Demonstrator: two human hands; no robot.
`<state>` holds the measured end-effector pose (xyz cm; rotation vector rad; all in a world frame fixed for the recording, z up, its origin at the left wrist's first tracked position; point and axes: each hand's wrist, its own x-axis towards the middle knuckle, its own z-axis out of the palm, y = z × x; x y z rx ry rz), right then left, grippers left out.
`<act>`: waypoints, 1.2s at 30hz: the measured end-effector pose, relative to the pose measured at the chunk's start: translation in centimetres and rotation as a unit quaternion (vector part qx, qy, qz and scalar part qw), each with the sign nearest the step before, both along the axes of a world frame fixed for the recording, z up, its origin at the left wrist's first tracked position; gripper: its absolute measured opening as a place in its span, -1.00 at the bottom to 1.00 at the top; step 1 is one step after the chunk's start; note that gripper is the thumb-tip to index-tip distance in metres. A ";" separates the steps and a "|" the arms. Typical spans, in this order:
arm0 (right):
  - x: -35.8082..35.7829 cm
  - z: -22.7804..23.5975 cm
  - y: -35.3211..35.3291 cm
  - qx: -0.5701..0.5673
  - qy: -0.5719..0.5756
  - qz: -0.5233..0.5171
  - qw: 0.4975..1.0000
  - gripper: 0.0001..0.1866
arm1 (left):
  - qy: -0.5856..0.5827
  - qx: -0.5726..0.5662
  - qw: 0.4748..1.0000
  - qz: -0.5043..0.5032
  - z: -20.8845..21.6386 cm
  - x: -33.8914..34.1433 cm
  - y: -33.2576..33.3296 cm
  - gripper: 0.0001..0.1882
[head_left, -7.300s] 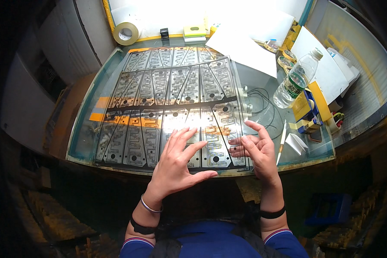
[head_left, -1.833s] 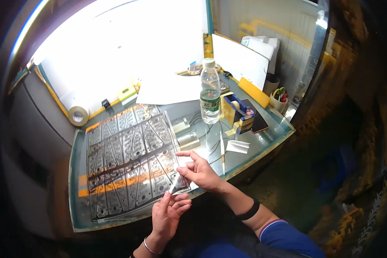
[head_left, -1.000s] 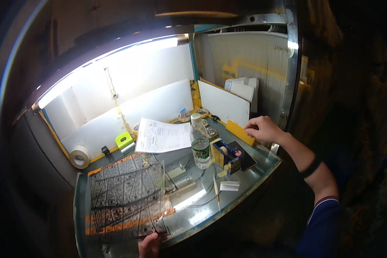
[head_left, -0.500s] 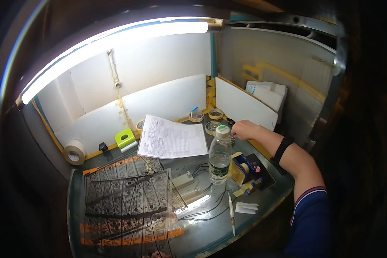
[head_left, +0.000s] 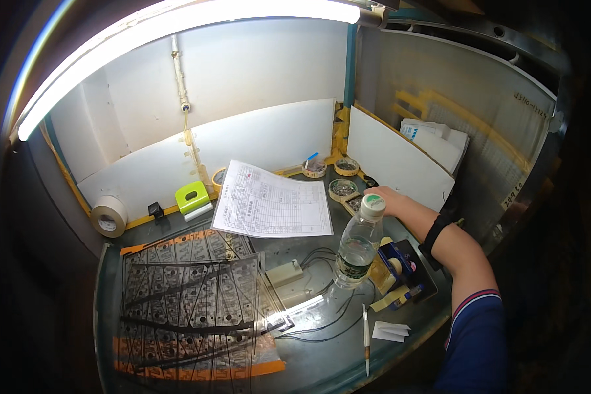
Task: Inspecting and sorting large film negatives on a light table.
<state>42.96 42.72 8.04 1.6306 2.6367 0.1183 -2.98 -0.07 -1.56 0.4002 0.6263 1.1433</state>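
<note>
My right hand (head_left: 390,199) reaches to the back right of the table, behind a clear plastic water bottle (head_left: 357,253) with a green-and-white cap. Its fingers look curled downward; the bottle's top partly covers them, so what they hold cannot be made out. Close by the fingertips lie a small dark-filled tray (head_left: 354,203) and a black looped handle (head_left: 370,180). Round tape-ring dishes with small bits in them, one of them (head_left: 343,190) nearest, stand just left of the hand. My left hand is out of view.
Clear patterned film sheets (head_left: 190,308) cover the left of the table. A printed form (head_left: 276,203), green hole punch (head_left: 192,197), tape roll (head_left: 109,217), blue tape dispenser (head_left: 395,262), pen-like tool (head_left: 366,338), folded paper (head_left: 391,331) and black cables (head_left: 322,338) lie around.
The view has shifted, so the table things sit farther right in the picture. My right hand stays at the back right, now more hidden behind the bottle's cap.
</note>
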 end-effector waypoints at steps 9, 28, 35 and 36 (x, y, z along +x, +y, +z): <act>-0.5 1.1 -1.4 0.009 0.032 -0.010 0.999 -0.89 | 0.016 0.002 1.000 0.002 0.4 0.3 -0.1 -0.67; 1.6 -2.7 2.3 -0.003 0.088 0.069 0.994 -0.69 | 0.010 0.016 0.999 0.027 2.4 1.4 0.2 -0.85; 2.5 -3.3 2.3 -0.016 0.024 0.043 0.999 -0.73 | 0.024 0.026 0.999 0.021 2.6 1.5 0.8 -0.80; 2.6 -3.3 2.3 -0.011 0.024 0.051 0.998 -0.75 | 0.022 0.022 0.999 0.020 2.6 1.5 0.8 -0.79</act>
